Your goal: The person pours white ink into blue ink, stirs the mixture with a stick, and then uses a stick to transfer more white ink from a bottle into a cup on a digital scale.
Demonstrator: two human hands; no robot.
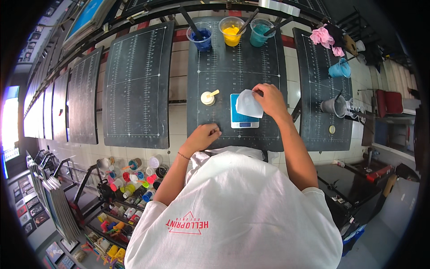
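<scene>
My right hand pinches a thin, white translucent piece by its upper right edge. I cannot tell whether it is a sheet or a soft cup. It hangs over the blue platform of a small white digital scale and covers part of it. My left hand rests near the front of the dark, ruled board, its fingers curled closed and nothing visible in them. Beyond it stands a small white tub with a pale yellow stick on top.
At the board's far end stand cups of blue ink, yellow ink and teal ink, with dark sticks. On the right board are a light blue cup and a grey tub. Ink jars crowd a rack at lower left.
</scene>
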